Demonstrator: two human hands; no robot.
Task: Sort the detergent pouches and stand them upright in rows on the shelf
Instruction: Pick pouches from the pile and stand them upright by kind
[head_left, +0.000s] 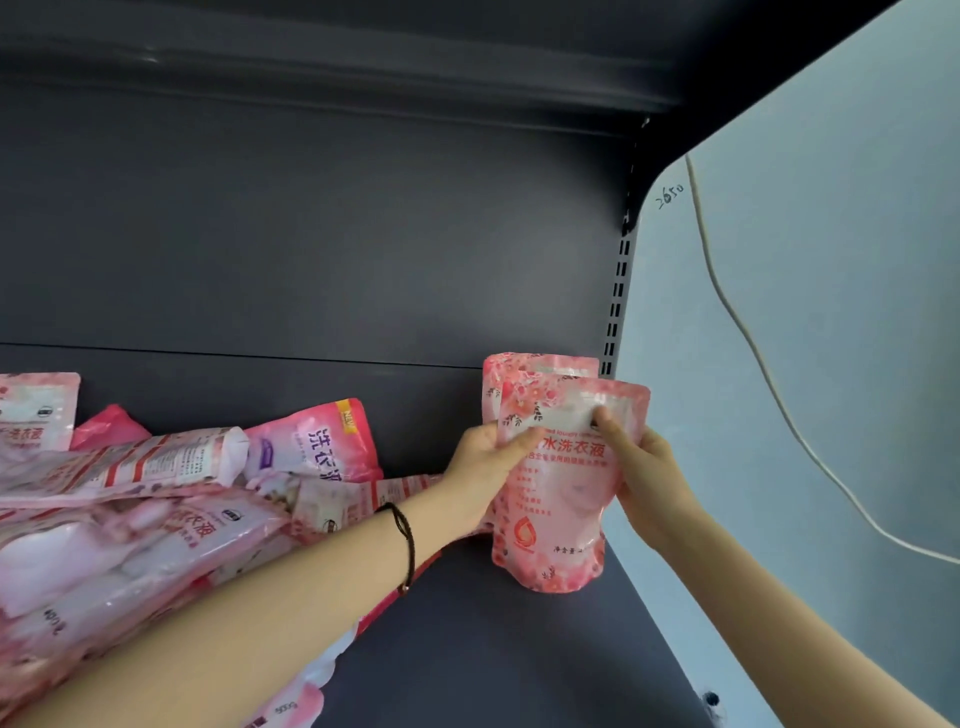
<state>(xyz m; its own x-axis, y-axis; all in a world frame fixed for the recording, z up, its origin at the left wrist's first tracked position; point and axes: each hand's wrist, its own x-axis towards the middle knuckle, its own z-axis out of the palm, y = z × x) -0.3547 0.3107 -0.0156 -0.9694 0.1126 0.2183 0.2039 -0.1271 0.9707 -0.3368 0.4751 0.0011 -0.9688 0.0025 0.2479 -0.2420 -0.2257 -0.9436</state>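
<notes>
Head view: my left hand (480, 467) and right hand (652, 475) grip the pink pouch (558, 514), fingers curled, standing it at the right edge of the shelf (493, 654); next I'd release gently, checking it balances.

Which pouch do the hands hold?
The front pouch at the right end of the shelf: upright, left hand and right hand gripping its sides. A second pouch stands behind it; the heap lies at left.

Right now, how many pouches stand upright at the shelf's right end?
2: front pouch, gripped by left hand and right hand; rear pouch right behind it. More may be hidden.
</notes>
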